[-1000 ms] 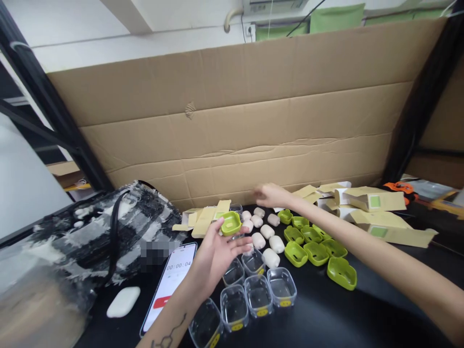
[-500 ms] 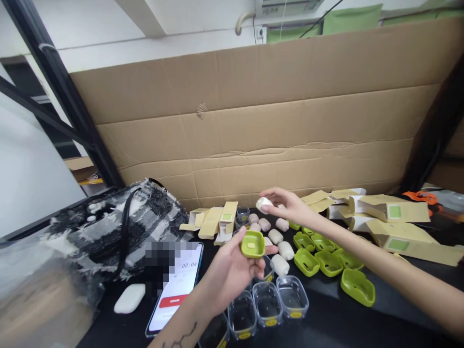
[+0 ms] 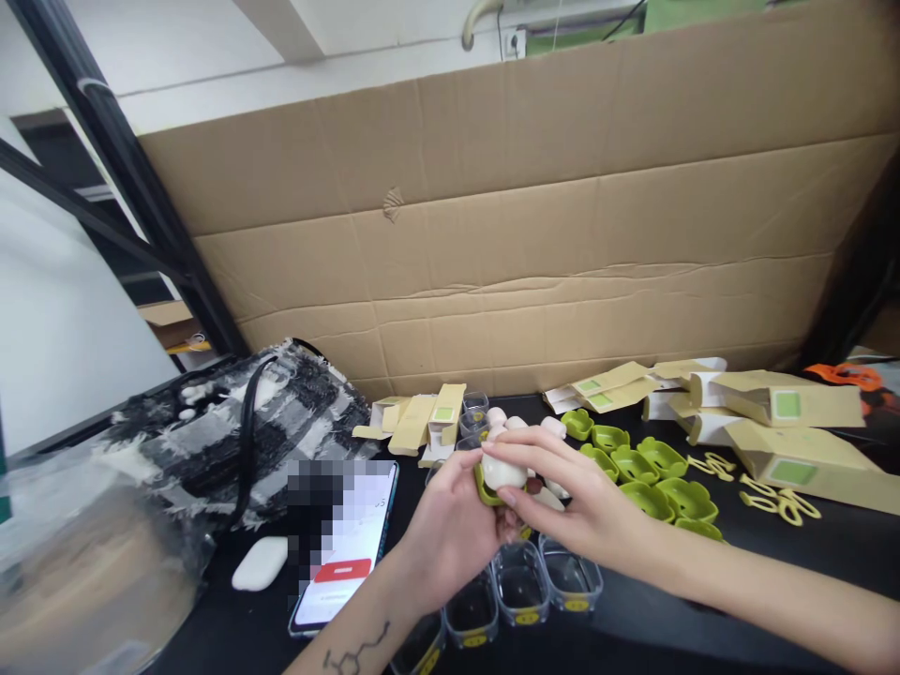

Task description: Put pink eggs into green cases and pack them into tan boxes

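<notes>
My left hand [image 3: 450, 520] is closed around a small green cup-shaped holder [image 3: 488, 495]. Over it, the fingers of my right hand [image 3: 573, 492] grip a white rounded piece [image 3: 504, 472], which sits at the holder's opening; how deep it goes in is hidden by my fingers. Just beyond my hands lie several off-white and pinkish rounded pieces [image 3: 553, 427], partly covered. More green holders [image 3: 637, 464] are grouped to the right. Below my hands stand clear plastic cups [image 3: 518, 577] with yellow labels.
Opened cardboard boxes [image 3: 780, 398] lie at the right, others [image 3: 422, 422] at the back. Yellow scissor-like pieces [image 3: 780, 500] rest near the green holders. A phone [image 3: 344, 553], a white case [image 3: 260, 563], a woven bag [image 3: 281, 422] and a plastic bag [image 3: 98, 562] are at the left. Cardboard [image 3: 492, 216] walls the back.
My right hand has come down and left, bringing the white piece onto the green holder in my left hand. The view has shifted slightly, and the yellow pieces at the right now show.
</notes>
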The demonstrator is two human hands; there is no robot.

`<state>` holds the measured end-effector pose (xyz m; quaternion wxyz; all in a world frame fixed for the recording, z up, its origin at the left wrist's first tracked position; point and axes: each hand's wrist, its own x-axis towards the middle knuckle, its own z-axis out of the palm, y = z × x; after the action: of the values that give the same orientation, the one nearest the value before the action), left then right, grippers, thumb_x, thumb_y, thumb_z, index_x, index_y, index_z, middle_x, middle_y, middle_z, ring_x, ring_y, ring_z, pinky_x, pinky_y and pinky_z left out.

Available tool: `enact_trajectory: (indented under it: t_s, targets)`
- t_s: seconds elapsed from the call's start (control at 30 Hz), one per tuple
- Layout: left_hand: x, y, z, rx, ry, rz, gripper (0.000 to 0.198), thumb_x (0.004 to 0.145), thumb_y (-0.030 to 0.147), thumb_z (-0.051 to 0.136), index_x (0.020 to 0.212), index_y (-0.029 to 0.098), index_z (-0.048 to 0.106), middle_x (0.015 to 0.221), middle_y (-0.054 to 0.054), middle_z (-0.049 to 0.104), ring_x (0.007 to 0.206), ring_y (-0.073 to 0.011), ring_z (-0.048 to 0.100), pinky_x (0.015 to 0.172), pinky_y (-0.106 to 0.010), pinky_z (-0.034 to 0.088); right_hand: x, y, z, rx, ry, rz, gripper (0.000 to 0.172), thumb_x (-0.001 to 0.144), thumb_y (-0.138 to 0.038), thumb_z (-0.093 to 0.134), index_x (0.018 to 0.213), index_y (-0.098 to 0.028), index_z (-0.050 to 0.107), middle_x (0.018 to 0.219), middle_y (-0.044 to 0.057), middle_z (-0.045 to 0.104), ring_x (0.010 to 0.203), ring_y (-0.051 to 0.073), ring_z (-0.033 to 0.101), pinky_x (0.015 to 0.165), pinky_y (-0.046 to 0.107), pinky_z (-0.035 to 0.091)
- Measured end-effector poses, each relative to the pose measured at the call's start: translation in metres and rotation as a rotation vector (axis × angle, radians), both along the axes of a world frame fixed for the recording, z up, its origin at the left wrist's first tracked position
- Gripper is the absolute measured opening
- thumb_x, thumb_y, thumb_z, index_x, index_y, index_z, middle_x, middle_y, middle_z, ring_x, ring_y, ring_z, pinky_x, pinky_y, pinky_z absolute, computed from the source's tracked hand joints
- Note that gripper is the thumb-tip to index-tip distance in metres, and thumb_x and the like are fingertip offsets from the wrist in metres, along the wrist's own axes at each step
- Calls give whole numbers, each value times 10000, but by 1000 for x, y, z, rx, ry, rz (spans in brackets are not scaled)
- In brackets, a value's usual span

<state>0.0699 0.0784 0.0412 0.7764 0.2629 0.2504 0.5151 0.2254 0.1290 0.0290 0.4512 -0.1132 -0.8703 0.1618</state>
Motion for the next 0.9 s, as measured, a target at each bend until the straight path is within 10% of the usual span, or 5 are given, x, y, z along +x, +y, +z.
enact_trajectory:
  t_s: [0.53,0.9]
  targets:
    - [14,-9,-8,-86,-85,16,184,830,285,495,778,162,622,556,16,545,462,-93,437,481,-233,268,-6,-13,2,-71,26,-15,365,850,-145,545,1180,-295,588,994,64,554,892,202,568,746,367,529]
    - [12,-12,-12,-146,-82,46,367,888,408,393,1009,160,635,704,-38,613,497,-121,498,469,-245,266,-8,-18,2,-240,14,-8,359,785,-146,581,1071,-328,701,863,47,510,819,220,542,704,440,510]
